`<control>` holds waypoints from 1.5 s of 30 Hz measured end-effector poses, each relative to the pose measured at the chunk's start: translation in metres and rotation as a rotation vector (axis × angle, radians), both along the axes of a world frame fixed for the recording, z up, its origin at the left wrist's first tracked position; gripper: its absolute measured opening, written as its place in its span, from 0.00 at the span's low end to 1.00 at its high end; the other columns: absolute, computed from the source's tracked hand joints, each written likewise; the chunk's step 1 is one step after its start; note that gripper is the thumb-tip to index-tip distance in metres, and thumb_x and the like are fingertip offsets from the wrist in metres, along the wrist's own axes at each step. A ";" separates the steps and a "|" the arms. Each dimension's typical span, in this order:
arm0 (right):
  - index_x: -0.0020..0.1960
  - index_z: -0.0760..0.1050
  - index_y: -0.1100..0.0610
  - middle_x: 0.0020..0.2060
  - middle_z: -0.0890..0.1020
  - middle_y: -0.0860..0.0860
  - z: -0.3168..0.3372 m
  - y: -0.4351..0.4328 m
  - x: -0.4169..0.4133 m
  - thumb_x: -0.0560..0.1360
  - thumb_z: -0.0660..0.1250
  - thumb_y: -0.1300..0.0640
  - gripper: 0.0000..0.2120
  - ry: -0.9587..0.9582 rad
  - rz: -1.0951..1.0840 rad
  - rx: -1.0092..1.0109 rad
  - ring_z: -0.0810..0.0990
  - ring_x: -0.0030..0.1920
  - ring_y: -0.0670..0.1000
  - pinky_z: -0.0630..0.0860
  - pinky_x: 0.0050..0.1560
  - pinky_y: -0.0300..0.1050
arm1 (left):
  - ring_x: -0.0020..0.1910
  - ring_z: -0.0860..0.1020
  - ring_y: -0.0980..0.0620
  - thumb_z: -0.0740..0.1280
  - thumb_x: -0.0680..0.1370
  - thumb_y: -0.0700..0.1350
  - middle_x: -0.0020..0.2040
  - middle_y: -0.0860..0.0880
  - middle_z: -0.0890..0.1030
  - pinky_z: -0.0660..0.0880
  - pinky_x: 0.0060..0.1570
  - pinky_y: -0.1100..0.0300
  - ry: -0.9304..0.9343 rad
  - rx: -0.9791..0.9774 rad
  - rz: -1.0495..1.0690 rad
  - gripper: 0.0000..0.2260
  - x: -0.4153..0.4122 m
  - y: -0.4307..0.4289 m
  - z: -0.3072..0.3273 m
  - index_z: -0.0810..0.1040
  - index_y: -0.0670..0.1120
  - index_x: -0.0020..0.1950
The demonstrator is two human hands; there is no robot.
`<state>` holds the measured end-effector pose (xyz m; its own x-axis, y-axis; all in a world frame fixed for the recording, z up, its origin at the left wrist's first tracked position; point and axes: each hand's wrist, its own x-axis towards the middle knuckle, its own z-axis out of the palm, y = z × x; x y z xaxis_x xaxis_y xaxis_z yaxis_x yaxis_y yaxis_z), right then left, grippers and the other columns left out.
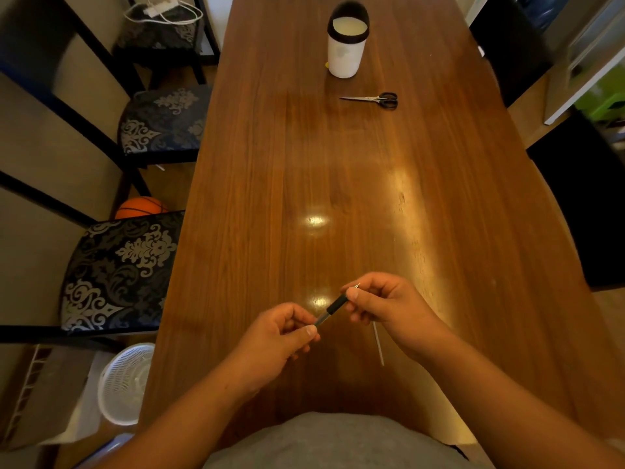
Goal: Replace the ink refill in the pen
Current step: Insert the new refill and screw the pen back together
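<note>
A slim pen [334, 307] with a black grip and a clear barrel slants between both hands, just above the near end of the wooden table [338, 181]. My left hand [280, 336] pinches its lower, barrel end. My right hand [382, 304] pinches the tip end, and the metal point sticks out past the fingers. A thin white refill tube [378, 345] lies on the table under my right hand, partly hidden by it.
A white cylinder container [346, 45] with a black rim stands at the far end, and black-handled scissors [373, 99] lie in front of it. Patterned chairs [118, 272] line the left side. A white basket [125, 384] and an orange ball [142, 206] sit on the floor.
</note>
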<state>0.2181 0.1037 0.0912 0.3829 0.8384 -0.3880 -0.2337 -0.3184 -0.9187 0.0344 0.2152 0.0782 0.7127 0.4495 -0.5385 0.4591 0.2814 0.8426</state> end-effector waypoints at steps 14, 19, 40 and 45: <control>0.44 0.82 0.57 0.33 0.84 0.51 -0.021 -0.031 0.045 0.76 0.69 0.59 0.04 0.099 -0.078 -0.037 0.81 0.32 0.46 0.74 0.31 0.35 | 0.33 0.75 0.62 0.69 0.75 0.38 0.35 0.51 0.79 0.73 0.33 0.70 0.026 0.324 0.034 0.08 0.051 -0.041 -0.023 0.79 0.51 0.42; 0.47 0.81 0.56 0.35 0.85 0.50 -0.042 -0.060 0.076 0.76 0.68 0.54 0.06 0.076 -0.209 -0.206 0.81 0.32 0.45 0.75 0.30 0.35 | 0.35 0.80 0.59 0.68 0.77 0.41 0.44 0.43 0.83 0.76 0.36 0.66 0.159 0.159 -0.008 0.04 0.058 -0.046 -0.045 0.79 0.51 0.46; 0.42 0.68 0.47 0.33 0.75 0.44 -0.125 -0.120 0.078 0.75 0.66 0.52 0.07 -0.794 0.129 -0.739 0.72 0.32 0.42 0.65 0.26 0.37 | 0.38 0.78 0.54 0.66 0.78 0.40 0.42 0.46 0.82 0.73 0.38 0.61 0.316 0.023 -0.044 0.02 0.066 -0.065 -0.067 0.78 0.45 0.49; 0.51 0.77 0.52 0.37 0.82 0.49 -0.111 -0.114 0.083 0.76 0.69 0.54 0.05 -0.488 0.036 -0.621 0.80 0.36 0.46 0.71 0.30 0.37 | 0.38 0.79 0.54 0.67 0.78 0.41 0.42 0.47 0.83 0.74 0.38 0.60 0.282 0.026 -0.045 0.03 0.064 -0.063 -0.061 0.79 0.47 0.49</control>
